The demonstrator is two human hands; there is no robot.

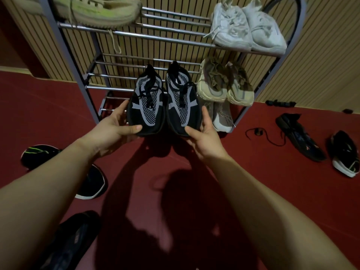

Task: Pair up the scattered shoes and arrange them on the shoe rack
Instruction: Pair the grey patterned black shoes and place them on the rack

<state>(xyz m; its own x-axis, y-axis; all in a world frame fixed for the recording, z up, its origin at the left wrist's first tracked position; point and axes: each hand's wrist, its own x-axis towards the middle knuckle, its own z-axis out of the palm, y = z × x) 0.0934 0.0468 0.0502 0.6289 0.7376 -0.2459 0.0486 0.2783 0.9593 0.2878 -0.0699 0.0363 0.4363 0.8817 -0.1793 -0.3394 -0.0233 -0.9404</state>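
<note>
I hold a pair of black-and-grey mesh shoes side by side in front of the metal shoe rack (120, 34), at the height of its middle shelf. My left hand (116, 125) grips the toe of the left shoe (146, 106), thumb on top. My right hand (204, 137) grips the toe of the right shoe (183, 102) the same way. The rack holds a white pair (247, 26) at the upper right, a beige pair (224, 82) on the middle right, a greyish shoe (222, 117) below them, and a pale green shoe (101, 10) at the upper left.
Loose dark shoes lie on the red floor: two at the right (300, 137) (344, 152), one with a green stripe at the left (39, 154), one with a white sole (93, 184) under my left forearm, one at the bottom left (68, 242). A slatted wall stands behind the rack.
</note>
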